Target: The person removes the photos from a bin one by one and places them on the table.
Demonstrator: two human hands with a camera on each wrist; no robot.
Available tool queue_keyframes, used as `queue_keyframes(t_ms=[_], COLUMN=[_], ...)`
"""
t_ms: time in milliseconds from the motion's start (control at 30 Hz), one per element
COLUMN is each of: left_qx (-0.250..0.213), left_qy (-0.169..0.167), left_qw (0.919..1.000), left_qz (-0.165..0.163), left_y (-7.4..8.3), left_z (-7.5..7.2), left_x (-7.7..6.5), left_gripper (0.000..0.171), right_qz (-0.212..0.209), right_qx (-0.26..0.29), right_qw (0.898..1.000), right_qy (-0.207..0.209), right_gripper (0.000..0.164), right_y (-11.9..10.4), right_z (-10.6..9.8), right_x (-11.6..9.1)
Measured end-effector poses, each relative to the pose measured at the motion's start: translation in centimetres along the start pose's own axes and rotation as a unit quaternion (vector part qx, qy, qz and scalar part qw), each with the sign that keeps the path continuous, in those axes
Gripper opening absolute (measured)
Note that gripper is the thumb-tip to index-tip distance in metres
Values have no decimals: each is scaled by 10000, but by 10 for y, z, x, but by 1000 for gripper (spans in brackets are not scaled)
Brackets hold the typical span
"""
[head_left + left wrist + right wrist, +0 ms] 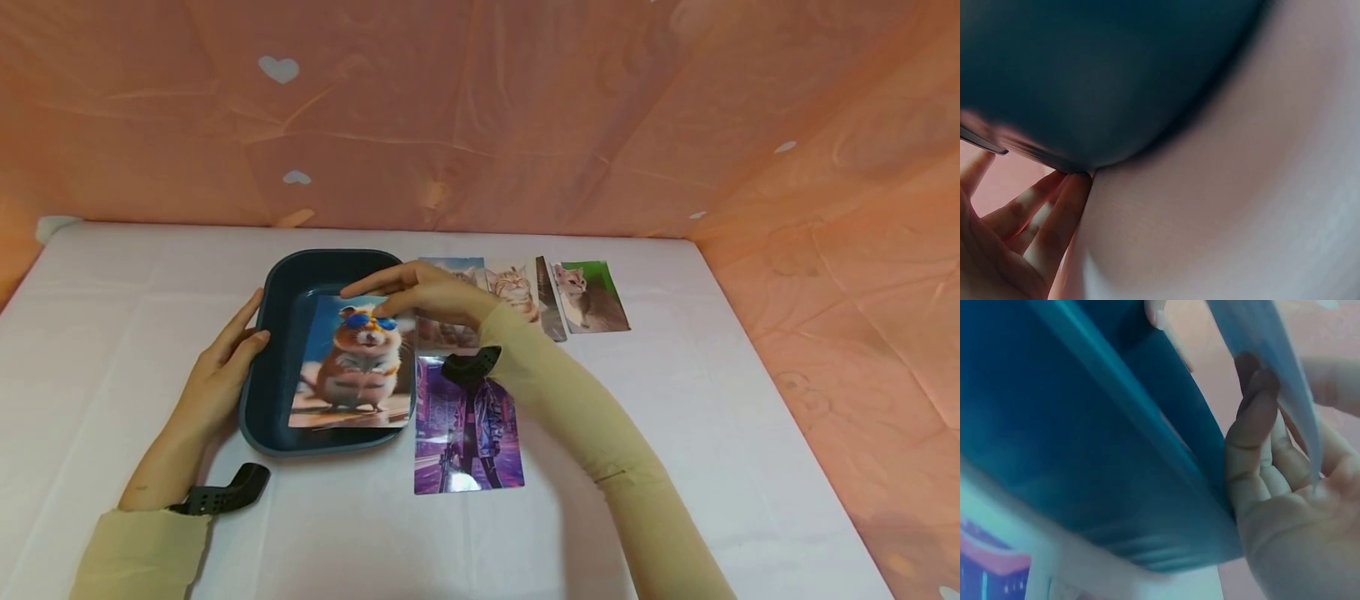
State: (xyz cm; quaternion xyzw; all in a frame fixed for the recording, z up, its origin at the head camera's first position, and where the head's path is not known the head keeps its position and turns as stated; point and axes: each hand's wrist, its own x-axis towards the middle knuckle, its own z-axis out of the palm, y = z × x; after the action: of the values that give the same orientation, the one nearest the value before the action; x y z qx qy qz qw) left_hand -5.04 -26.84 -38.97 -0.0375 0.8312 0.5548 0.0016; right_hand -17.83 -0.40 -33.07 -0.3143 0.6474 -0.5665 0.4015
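A dark blue rounded tray [281, 275] stands at the left of the white table. My left hand [221, 367] holds its left side, thumb at the rim; in the left wrist view the fingers [1063, 219] meet the tray's outer wall. My right hand [420, 292] pinches the top of a picture card [360, 375] showing a hamster in blue sunglasses. That card lies over the tray's right part. In the right wrist view its pale back [1266, 337] is between the thumb and fingers of my right hand [1291, 481].
A purple card [468, 433] with a standing figure lies right of the tray. Behind it are several cat cards, partly overlapping and partly covered by my right arm, with one grey-brown cat card [592, 300] farthest right. An orange curtain [480, 108] hangs behind.
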Motion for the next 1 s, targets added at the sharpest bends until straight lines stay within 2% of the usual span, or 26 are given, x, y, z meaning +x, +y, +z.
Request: queue_keyframes(t_ms=[67,300,633,833,1000], left_qx=[-8,-59,29,38,145], left_qy=[-4,11,-14,-19,19], left_qw=[10000,10000,10000,10000,9999], left_qz=[13,9,27,-50,-51], left_y=[0,1,-1,-2,-2], left_z=[0,0,-2,-5,-7], left_x=[0,0,1,2,1], left_gripper=[53,53,54,53,53], right_qz=[-5,-85,391,413,590], right_qx=[28,-423,-622,-849,-903], right_qw=[10000,9990,9967,9943,9920], right_qy=[-30,139,357,489,657], right_gripper=[41,39,38,37,37], right_y=[1,4,8,14,17], right_z=[-2,-12,-30,-39,-45], right_x=[-3,-16,-47,-66,-81])
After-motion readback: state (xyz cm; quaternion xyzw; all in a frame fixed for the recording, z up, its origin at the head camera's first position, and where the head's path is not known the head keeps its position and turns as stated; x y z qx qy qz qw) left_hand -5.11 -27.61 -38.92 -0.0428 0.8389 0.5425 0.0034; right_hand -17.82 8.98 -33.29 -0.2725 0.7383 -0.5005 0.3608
